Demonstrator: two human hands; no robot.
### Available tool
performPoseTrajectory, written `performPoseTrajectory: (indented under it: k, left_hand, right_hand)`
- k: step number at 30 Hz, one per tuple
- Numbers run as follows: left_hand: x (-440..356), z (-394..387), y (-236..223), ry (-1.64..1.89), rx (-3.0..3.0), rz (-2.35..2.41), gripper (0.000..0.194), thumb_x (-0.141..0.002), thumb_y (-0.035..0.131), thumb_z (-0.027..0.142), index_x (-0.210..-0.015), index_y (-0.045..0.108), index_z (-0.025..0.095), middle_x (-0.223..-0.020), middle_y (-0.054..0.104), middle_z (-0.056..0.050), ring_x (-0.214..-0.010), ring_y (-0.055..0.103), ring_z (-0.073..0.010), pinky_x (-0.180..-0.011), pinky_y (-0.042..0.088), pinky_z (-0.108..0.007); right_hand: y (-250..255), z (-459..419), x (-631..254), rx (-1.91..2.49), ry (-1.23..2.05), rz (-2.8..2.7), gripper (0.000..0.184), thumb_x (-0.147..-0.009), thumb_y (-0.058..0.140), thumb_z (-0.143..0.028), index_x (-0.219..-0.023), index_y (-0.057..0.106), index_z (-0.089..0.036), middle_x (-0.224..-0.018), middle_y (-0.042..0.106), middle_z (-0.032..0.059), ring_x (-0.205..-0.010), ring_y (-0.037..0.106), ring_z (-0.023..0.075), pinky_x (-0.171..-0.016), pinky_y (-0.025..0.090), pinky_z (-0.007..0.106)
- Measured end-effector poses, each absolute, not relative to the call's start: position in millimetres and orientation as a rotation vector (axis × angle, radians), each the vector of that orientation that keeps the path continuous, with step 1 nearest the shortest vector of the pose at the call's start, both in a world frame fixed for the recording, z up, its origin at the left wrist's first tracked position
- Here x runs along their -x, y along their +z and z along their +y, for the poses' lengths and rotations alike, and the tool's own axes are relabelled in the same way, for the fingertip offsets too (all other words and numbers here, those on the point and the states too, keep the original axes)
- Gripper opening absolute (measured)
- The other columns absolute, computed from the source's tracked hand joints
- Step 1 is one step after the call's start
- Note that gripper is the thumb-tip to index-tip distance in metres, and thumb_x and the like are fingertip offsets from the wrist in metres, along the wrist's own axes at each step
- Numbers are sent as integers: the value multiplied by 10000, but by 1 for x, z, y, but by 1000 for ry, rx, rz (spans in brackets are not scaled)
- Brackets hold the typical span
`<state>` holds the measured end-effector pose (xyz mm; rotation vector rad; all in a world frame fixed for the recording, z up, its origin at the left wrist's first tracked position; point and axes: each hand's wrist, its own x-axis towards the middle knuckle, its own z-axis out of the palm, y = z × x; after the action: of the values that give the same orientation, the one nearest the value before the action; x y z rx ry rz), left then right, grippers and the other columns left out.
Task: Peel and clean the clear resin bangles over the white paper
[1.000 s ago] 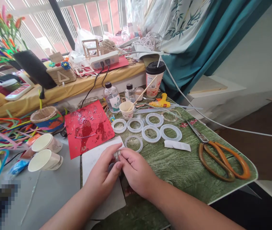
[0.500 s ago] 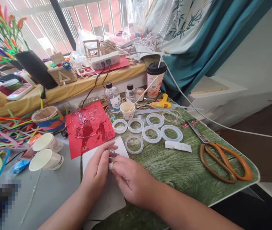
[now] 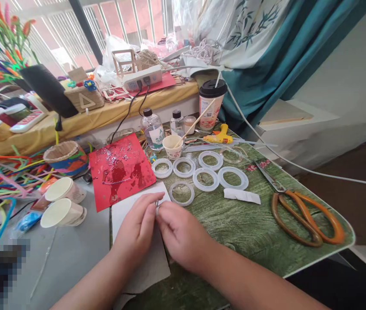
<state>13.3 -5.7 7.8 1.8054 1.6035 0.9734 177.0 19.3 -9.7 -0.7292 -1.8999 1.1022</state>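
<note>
My left hand point(image 3: 138, 221) and my right hand point(image 3: 183, 234) meet over a white sheet of paper point(image 3: 152, 275). Between their fingertips a small, greyish clear piece point(image 3: 156, 203) peeks out; most of it is hidden and its kind cannot be made out. Both hands are closed around it, the right one curled, the left with its index finger stretched along the top. Just beyond them lie several translucent ring moulds point(image 3: 181, 193) on the green wood-patterned table. A red sheet point(image 3: 121, 172) with glossy wet patches is at the upper left of my hands.
Large scissors point(image 3: 299, 211) with orange handles lie at right, near a white paper strip point(image 3: 242, 196). Behind the moulds stand a paper cup point(image 3: 172, 148) with a stick, a labelled bottle point(image 3: 153, 131), a yellow glue gun point(image 3: 220, 134) and a lidded drink cup point(image 3: 211, 110). Two paper cups point(image 3: 62, 213) are at left.
My hands have drawn closer together, and less of the clear piece shows between them. The pale band seen by my right fingers is now hidden. The view has shifted slightly.
</note>
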Motion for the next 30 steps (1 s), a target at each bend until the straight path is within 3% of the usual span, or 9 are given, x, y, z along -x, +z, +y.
performPoseTrajectory:
  k: [2,6,9,12,17,22,30]
  left_hand:
    - [-14,-5,9,976,-1800,1640,385,-1105,402,346,-1272,725,219,-1286,768,-98,-1163,723,-252,-1014,580,-404]
    - [-14,-5,9,920,-1873,1595,363,-1094,438,343,-1312,703,225,-1319,753,-91,-1241,690,-256,-1071,552,-408]
    - [-14,-6,8,963,-1840,1646,381,-1104,394,336,-1273,711,208,-1258,773,-95,-1156,723,-242,-1003,584,-386]
    - [-13,-5,8,948,-1861,1619,381,-1099,413,347,-1298,704,202,-1318,758,-104,-1226,704,-253,-1053,563,-397]
    - [-14,-6,7,990,-1756,1667,424,-1122,369,391,-1296,707,204,-1293,766,-101,-1156,730,-248,-1014,584,-401]
    - [-16,-10,2,852,-1897,1564,509,-1129,359,464,-1535,534,210,-1552,610,-139,-1434,568,-293,-1170,483,-474]
    - [-17,-15,1,772,-2063,1503,703,-1090,384,590,-1644,350,159,-1564,555,-216,-1421,547,-354,-1163,466,-549]
  right_hand:
    - [-10,19,-176,621,1085,-1950,225,-1010,449,-118,-817,485,-227,-899,616,65,-850,593,218,-786,508,348]
    - [-11,19,-174,804,1155,-1822,280,-1041,441,-129,-781,470,-230,-836,599,39,-781,584,194,-736,496,320]
    - [-11,19,-174,621,1163,-1912,226,-1021,452,-119,-826,497,-225,-914,630,63,-864,610,210,-801,515,333]
    - [-10,18,-176,728,1139,-1868,259,-1034,433,-131,-800,477,-231,-858,608,50,-804,593,202,-759,510,327]
    - [-10,20,-178,570,1053,-2004,209,-992,442,-110,-828,489,-230,-911,617,70,-891,590,229,-850,512,367]
    - [-9,23,-177,950,1277,-1671,323,-1058,455,-231,-735,461,-226,-781,556,10,-732,539,176,-685,436,311]
    - [-13,17,-174,1017,1336,-1609,307,-1066,446,-284,-774,517,-220,-812,593,23,-751,564,186,-681,439,310]
